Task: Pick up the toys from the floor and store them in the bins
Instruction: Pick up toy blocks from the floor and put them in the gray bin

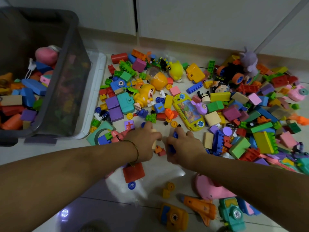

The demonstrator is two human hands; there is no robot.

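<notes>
A wide heap of colourful toys and building blocks (215,106) covers the tiled floor. A grey translucent bin (66,81) at the left holds many blocks. My left hand (143,139) reaches into the heap's near edge, its fingers curled round a beige block (154,144). My right hand (182,144) lies right beside it and grips blue pieces (174,134). A small orange and red block (159,150) lies between the two hands.
A white lid (98,91) lies under the bin's right side. White cabinet doors (184,17) close off the back. Near me lie a red block (133,172), a pink whale toy (209,190), an orange camera toy (173,216) and a teal camera toy (232,213).
</notes>
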